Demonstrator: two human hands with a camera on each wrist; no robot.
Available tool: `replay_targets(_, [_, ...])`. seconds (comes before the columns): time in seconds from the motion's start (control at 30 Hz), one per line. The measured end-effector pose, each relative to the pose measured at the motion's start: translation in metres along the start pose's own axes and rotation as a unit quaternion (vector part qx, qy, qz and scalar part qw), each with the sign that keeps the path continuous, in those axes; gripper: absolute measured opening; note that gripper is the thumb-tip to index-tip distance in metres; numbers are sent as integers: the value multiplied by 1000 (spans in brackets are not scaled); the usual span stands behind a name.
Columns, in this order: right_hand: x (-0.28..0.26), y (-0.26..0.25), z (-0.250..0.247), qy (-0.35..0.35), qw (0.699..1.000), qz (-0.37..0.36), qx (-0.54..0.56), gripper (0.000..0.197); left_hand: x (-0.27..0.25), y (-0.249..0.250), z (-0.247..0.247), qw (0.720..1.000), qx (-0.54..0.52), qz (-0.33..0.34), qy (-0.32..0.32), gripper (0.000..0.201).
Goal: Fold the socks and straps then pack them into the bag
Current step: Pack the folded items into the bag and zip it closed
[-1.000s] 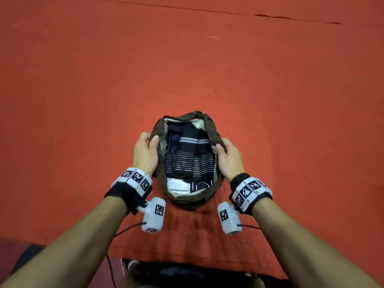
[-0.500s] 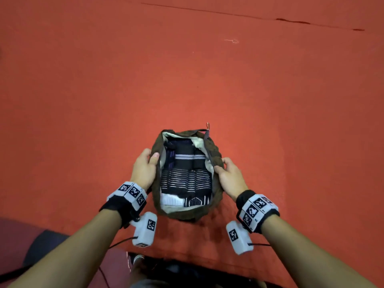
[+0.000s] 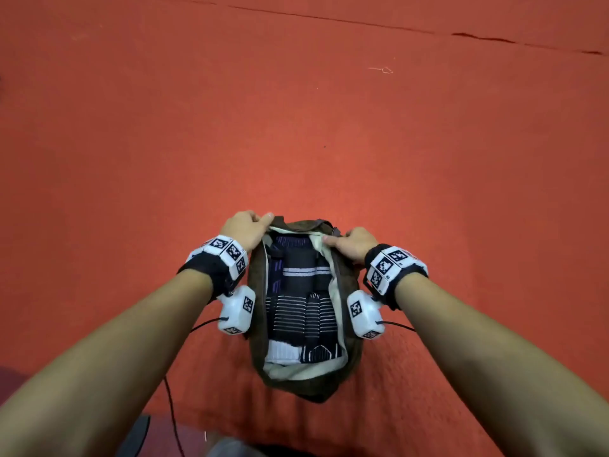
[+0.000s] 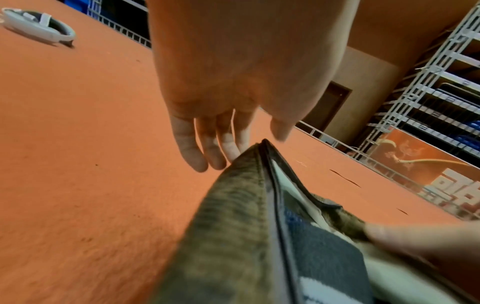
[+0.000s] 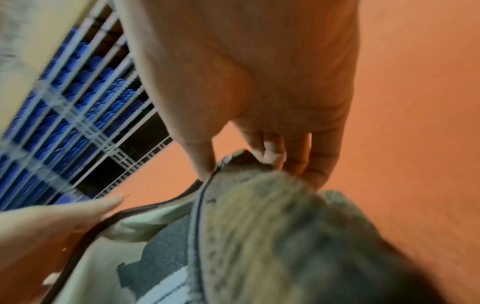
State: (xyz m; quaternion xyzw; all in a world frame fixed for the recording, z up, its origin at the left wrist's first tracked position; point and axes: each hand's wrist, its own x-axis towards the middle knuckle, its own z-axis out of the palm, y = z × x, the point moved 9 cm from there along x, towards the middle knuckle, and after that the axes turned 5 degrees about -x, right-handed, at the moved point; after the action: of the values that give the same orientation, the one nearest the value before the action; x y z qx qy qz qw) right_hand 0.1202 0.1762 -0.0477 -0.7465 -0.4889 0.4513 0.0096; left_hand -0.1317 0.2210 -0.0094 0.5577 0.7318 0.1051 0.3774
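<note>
A brown bag (image 3: 257,328) with a cream lining lies open on the red felt table. It holds folded dark socks (image 3: 296,311) with white stripes, packed side by side. My left hand (image 3: 255,222) pinches the far left corner of the rim. In the left wrist view the left hand (image 4: 259,139) has its thumb over the bag (image 4: 228,226) edge and its fingers behind it. My right hand (image 3: 346,242) pinches the far right rim. In the right wrist view the right hand (image 5: 239,162) grips the bag (image 5: 272,226) near the zipper end. Socks (image 5: 161,257) show inside.
A white headset-like device (image 4: 39,26) lies far left on the felt. Wire shelves (image 4: 441,82) with blue bins stand beyond the table's far edge. A black cable (image 3: 171,407) hangs by my left forearm. A seam (image 3: 478,37) crosses the felt at the back.
Both hands have slid from the middle of the bag's sides to its far end. The bag's mouth looks narrower at that end.
</note>
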Motion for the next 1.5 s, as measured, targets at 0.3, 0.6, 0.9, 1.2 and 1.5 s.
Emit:
replay_targets(0.3, [-8, -51, -60, 142, 967, -144, 154, 33, 0, 3, 14, 996, -77, -47, -22, 31])
replay_targets(0.6, [-22, -79, -53, 147, 962, -211, 90, 23, -26, 11, 33, 976, -202, -80, -25, 47])
replay_targets(0.9, [-9, -79, -37, 57, 971, -221, 76, 45, -7, 27, -19, 998, 9, -34, 59, 64])
replay_targets(1.2, [17, -44, -30, 22, 954, -80, 288, 42, 11, 78, 7, 988, 12, 155, 5, 37])
replay_targets(1.5, [23, -79, -40, 52, 894, -186, 403, 16, 46, 88, 10, 970, -219, 96, -51, 31])
